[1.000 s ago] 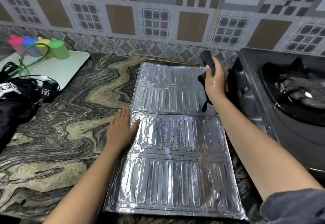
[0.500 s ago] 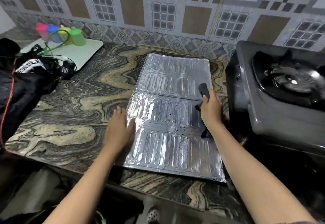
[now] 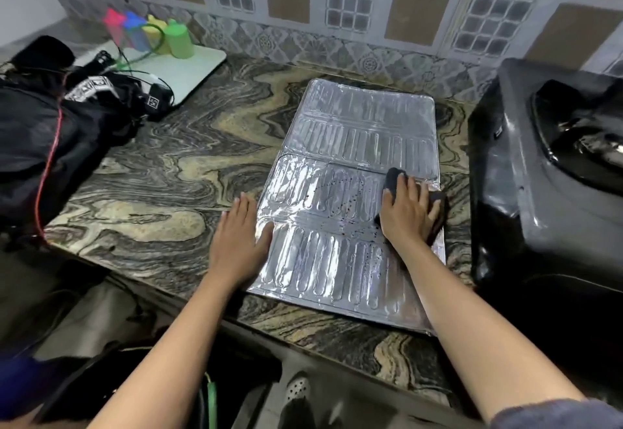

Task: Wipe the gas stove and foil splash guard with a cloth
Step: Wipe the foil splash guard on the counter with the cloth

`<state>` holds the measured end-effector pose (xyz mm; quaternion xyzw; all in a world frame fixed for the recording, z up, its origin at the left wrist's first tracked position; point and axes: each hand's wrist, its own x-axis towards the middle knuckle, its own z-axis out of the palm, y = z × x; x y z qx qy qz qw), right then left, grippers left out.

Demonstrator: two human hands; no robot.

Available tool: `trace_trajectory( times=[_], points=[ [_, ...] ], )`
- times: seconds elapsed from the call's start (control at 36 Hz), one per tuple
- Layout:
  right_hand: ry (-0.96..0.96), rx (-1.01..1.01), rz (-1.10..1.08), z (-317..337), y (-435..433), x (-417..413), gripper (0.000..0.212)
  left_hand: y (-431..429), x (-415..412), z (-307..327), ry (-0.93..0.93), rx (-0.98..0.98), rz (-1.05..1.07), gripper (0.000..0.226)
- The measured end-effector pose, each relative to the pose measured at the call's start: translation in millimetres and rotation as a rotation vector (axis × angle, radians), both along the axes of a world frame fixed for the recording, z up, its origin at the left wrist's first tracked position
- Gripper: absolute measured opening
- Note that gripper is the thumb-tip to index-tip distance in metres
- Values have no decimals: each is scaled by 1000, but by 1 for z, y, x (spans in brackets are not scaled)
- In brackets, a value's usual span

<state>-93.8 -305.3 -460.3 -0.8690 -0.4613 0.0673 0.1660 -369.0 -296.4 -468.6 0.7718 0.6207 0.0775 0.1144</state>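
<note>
Right hand (image 3: 408, 213) flat, grip unclenched, presses black cloth (image 3: 392, 177) onto foil splash guard (image 3: 354, 125); left hand (image 3: 239, 240) flat, empty, on its left edge.

Hands in shot: two, left hand (image 3: 237, 243) and right hand (image 3: 406, 213). Cloth (image 3: 392, 177): one, dark. Foil splash guard (image 3: 354, 132): one, with four ribbed rows on it. Gas stove (image 3: 526, 176): one, one burner (image 3: 590, 149) showing. Bottles by wall, counting: pink bottle (image 3: 113, 24), blue bottle (image 3: 135, 29), yellow bottle (image 3: 155, 32), green bottle (image 3: 178, 41). That makes four. White board (image 3: 188, 68): one. Black bag (image 3: 40, 139): one. Red cord (image 3: 50, 159): one. Counter (image 3: 168, 165): one.
</note>
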Motion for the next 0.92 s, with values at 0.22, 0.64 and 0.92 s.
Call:
trace_trajectory(
  times=[0.22,0.64,0.92],
  points=[
    [57,-49,12,0,13,-21,53,-2,-1,-1,-3,-1,2,69],
    [57,-46,124,1,41,-69,52,-2,-2,-3,-14,0,-6,67],
    [67,-21,211,2,58,-101,51,-2,-1,-4,-12,-3,6,67]
  ],
)
